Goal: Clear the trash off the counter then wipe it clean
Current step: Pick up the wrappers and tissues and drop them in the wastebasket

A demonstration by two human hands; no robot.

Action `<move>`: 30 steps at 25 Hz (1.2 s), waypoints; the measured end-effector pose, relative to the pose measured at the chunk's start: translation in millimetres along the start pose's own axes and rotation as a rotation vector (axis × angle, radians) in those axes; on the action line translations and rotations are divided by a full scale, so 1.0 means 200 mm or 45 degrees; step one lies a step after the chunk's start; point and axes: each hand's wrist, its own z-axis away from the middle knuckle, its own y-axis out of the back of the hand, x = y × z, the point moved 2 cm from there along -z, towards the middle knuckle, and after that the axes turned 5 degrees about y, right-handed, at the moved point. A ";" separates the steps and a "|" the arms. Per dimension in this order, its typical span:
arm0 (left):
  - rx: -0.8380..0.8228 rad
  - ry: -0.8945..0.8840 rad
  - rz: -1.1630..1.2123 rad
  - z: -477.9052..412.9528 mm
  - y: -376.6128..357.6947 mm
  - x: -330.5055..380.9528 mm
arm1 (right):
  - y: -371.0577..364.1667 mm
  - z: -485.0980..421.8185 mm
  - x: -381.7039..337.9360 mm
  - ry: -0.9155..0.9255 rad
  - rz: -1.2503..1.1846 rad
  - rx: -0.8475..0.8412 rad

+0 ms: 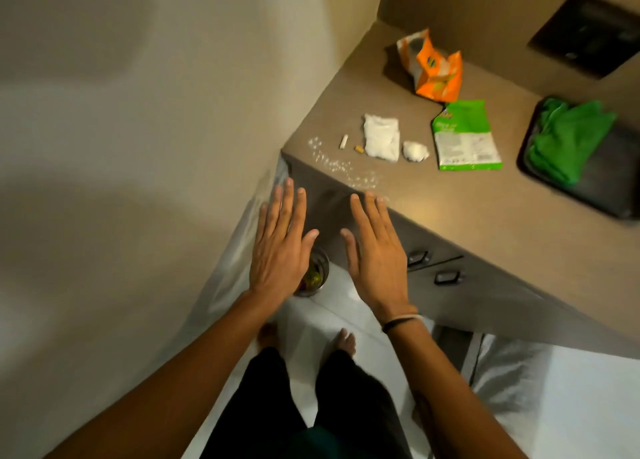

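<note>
Nothing cleared yet: my left hand (280,247) and right hand (375,261) hover flat, fingers spread, empty; wrappers, tissues and crumbs (343,165) remain on the counter (467,195), and the green cloth (568,139) lies unused.

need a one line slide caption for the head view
Both hands, left hand and right hand, open and empty before a counter littered with wrappers, tissues and crumbs.

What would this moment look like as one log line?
stage: not started | left hand: open, empty | right hand: open, empty | brown counter: orange wrapper, green packet, white crumbs | green cloth: untouched
</note>
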 end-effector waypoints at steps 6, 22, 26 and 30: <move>0.126 -0.164 0.151 -0.48 0.27 0.29 | 0.42 -0.35 0.20 -0.056 0.000 0.288; -0.351 -0.520 -0.108 -1.69 -0.20 1.08 | 0.41 -0.86 1.08 -0.278 0.351 -0.373; -0.258 -0.546 -0.119 -1.65 -0.20 1.02 | 0.51 -0.91 1.04 -0.375 0.480 -0.288; -0.034 -0.481 0.186 -1.49 0.03 0.93 | 0.63 -0.87 0.94 -0.391 0.442 -0.187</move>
